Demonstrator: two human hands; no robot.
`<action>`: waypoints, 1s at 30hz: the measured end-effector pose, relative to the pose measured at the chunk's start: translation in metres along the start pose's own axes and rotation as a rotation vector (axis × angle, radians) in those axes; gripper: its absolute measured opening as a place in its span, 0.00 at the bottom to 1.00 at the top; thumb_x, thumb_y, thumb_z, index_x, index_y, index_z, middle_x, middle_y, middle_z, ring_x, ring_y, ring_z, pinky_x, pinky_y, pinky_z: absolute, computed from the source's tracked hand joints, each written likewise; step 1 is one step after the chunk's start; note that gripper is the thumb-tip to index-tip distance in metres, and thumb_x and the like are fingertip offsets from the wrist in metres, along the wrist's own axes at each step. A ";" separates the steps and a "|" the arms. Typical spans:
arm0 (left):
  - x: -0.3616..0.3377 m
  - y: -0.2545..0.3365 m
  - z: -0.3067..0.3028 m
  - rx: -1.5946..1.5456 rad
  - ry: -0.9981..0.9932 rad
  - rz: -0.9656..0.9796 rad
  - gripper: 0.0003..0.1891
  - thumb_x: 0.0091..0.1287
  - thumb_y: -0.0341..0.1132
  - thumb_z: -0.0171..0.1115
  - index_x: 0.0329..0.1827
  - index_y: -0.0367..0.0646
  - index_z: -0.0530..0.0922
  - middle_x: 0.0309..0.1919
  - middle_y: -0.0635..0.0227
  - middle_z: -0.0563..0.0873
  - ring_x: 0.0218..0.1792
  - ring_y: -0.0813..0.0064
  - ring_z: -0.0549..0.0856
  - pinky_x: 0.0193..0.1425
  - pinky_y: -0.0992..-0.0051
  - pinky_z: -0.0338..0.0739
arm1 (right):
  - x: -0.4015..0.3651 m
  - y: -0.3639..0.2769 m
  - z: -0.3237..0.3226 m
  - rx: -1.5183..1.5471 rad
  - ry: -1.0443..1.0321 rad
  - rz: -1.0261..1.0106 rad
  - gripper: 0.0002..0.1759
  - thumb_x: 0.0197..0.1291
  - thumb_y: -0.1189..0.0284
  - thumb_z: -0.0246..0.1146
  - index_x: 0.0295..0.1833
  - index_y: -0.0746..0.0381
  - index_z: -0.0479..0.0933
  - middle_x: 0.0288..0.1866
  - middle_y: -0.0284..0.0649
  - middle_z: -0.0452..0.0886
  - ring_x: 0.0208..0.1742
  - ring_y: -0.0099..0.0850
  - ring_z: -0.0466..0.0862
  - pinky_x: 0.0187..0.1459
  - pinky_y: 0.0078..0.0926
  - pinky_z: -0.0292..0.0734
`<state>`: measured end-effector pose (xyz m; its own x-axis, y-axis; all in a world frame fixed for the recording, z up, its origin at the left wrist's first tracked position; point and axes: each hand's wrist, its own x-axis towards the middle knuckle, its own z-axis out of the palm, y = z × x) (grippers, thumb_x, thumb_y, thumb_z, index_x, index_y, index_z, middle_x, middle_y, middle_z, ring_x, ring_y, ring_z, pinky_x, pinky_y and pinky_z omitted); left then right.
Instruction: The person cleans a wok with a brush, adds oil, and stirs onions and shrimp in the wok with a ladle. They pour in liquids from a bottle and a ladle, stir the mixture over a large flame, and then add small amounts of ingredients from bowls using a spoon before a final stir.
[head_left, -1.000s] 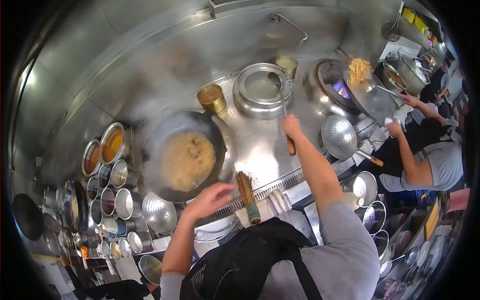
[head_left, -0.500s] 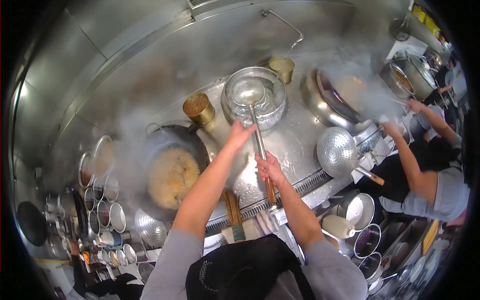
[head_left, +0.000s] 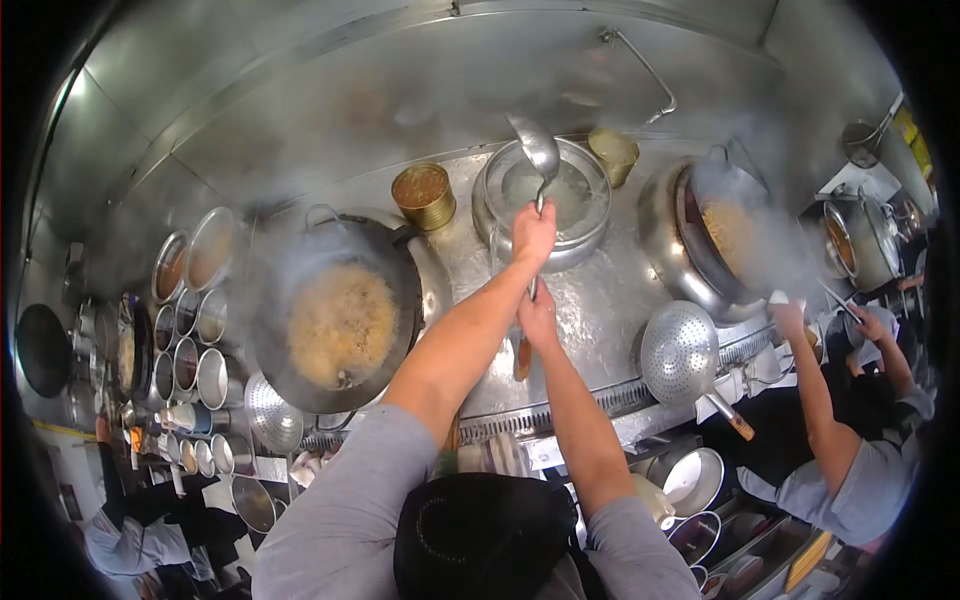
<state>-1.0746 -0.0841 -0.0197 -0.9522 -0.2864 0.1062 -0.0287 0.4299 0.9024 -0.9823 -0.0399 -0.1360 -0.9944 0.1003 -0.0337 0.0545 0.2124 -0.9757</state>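
Observation:
A steel ladle (head_left: 538, 155) is tilted over the metal pot of water (head_left: 484, 208), its bowl raised above the pot's rim. My left hand (head_left: 535, 238) is wrapped round the ladle's shaft, close below the bowl. Lower down, my right hand (head_left: 539, 316) also grips the handle, whose wooden end shows beneath it. To the left of my hands, a dark wok (head_left: 275, 340) holds bubbling, steaming, yellowish contents. Tins stand on either side of the pot: one with reddish contents (head_left: 425, 205) on the left, another (head_left: 614, 160) on the right.
On the right stands a steaming wok (head_left: 668, 215), with a co-worker's arms (head_left: 825, 400) beside it. A perforated strainer (head_left: 680, 352) rests near the counter's front edge. Several metal containers (head_left: 212, 378) line the left side. A bent tap pipe (head_left: 645, 68) projects from the back wall.
My left hand has moved up and closed round the ladle's shaft near its bowl. The ladle has turned from facing into the pot to tilted above it. The view has shifted slightly.

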 end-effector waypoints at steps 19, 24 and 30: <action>0.005 -0.084 -0.021 -0.066 -0.449 -0.175 0.39 0.66 0.42 0.64 0.72 0.25 0.59 0.65 0.37 0.74 0.66 0.50 0.76 0.70 0.63 0.69 | 0.025 -0.036 -0.054 0.308 -0.214 0.443 0.12 0.69 0.66 0.59 0.48 0.61 0.67 0.23 0.32 0.70 0.15 0.21 0.68 0.14 0.23 0.66; 0.013 -0.077 -0.018 -0.063 -0.382 -0.209 0.41 0.65 0.44 0.66 0.72 0.23 0.57 0.66 0.35 0.72 0.69 0.49 0.73 0.72 0.63 0.67 | -0.025 -0.029 -0.055 0.588 -0.246 0.380 0.09 0.71 0.66 0.60 0.46 0.56 0.67 0.22 0.28 0.67 0.14 0.17 0.63 0.12 0.19 0.59; -0.004 -0.012 -0.021 -0.306 -0.302 -0.206 0.37 0.63 0.47 0.68 0.66 0.27 0.66 0.58 0.37 0.78 0.60 0.50 0.80 0.64 0.60 0.72 | -0.053 -0.024 -0.045 0.633 -0.232 0.231 0.10 0.68 0.71 0.62 0.48 0.58 0.68 0.21 0.29 0.69 0.14 0.17 0.66 0.14 0.18 0.60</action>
<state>-1.0641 -0.1064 -0.0216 -0.9832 -0.0584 -0.1727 -0.1781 0.1055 0.9783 -0.9273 -0.0070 -0.1013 -0.9611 -0.1499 -0.2319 0.2734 -0.4013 -0.8742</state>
